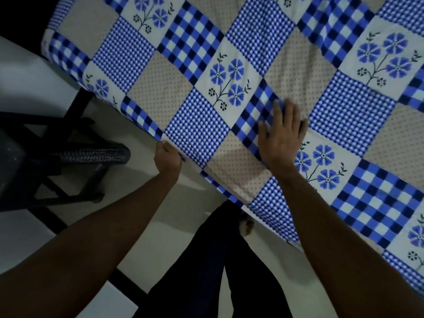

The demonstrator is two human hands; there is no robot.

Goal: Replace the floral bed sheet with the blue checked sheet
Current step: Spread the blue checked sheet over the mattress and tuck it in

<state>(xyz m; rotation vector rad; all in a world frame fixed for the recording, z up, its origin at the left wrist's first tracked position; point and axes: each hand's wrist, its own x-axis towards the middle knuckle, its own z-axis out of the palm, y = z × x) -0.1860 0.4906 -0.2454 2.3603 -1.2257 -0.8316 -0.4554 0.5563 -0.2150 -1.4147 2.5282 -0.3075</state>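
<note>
The blue checked sheet (197,131), a patchwork of blue checks, beige dotted squares and blue flower panels, covers the bed across the upper right of the head view. My left hand (167,158) is closed on the sheet's hanging edge at the bed's side. My right hand (281,136) lies flat on top of the sheet, fingers spread, pressing it down a little in from the edge. The floral bed sheet is not visible.
A dark chair or stand (46,157) with black legs is on the pale floor (142,203) to the left of the bed. My legs in dark trousers (213,271) stand close against the bed's edge.
</note>
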